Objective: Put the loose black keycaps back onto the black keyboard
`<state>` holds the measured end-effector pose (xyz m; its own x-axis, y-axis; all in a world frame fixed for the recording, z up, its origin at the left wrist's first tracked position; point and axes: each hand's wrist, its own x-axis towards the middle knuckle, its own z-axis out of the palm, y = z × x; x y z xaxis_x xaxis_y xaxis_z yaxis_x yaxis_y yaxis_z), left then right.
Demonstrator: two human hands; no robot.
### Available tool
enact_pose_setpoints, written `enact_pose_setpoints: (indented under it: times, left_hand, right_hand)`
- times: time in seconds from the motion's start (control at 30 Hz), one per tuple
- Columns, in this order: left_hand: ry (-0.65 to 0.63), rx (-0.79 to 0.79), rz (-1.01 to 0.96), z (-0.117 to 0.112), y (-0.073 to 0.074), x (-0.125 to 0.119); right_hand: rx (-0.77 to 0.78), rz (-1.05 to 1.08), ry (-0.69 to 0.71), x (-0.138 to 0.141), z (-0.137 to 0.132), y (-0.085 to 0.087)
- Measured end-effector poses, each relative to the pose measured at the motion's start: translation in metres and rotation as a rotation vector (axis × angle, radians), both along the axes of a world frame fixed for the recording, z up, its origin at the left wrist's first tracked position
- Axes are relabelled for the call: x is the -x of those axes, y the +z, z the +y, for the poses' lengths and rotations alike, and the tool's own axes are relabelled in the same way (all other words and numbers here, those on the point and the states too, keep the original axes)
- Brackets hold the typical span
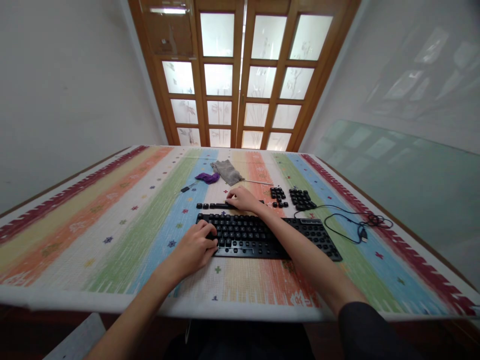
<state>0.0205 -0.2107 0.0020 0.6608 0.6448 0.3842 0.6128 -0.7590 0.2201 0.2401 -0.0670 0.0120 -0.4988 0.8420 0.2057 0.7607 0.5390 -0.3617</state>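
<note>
A black keyboard (262, 237) lies on the striped tablecloth (112, 220). My left hand (197, 247) rests on the keyboard's left end, its fingers curled over the edge keys. My right hand (243, 198) reaches across beyond the keyboard and touches a row of loose black keycaps (212, 205), fingers bent down onto them. What, if anything, it pinches is hidden. More loose keycaps (279, 196) and another cluster (302, 199) lie to the right behind the keyboard.
The keyboard's black cable with USB plug (362, 227) coils at the right. A purple cloth (207, 177), a grey cloth (227, 171), a small dark tool (185, 188) and a thin stick (258, 183) lie further back. Wooden glazed doors (240, 75) stand behind the table.
</note>
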Motion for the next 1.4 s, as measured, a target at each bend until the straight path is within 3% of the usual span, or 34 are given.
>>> enact_pose_setpoints:
  times: [0.27, 0.5, 0.67, 0.83, 1.0, 1.4]
  left_hand:
    - [0.059, 0.048, 0.017, -0.006, 0.005, 0.007]
    - [0.013, -0.066, 0.044, -0.009, -0.014, 0.008]
    - [0.005, -0.019, 0.071, -0.013, -0.020, 0.012]
    - [0.051, 0.006, 0.052, -0.016, -0.020, 0.012]
    - [0.098, -0.017, -0.043, -0.013, -0.019, 0.009]
    - [0.013, -0.087, -0.134, -0.009, -0.011, -0.017]
  right_hand:
    - [-0.012, -0.024, 0.012, 0.007, 0.007, -0.008]
    - [-0.077, 0.055, 0.010, 0.010, 0.003, -0.007]
    - [-0.116, 0.143, 0.073, 0.000, -0.028, -0.003]
    - [-0.110, 0.299, 0.241, -0.019, -0.085, -0.001]
    - [-0.159, 0.310, 0.325, -0.030, -0.130, -0.006]
    - [-0.457, 0.176, 0.301, -0.025, -0.144, -0.030]
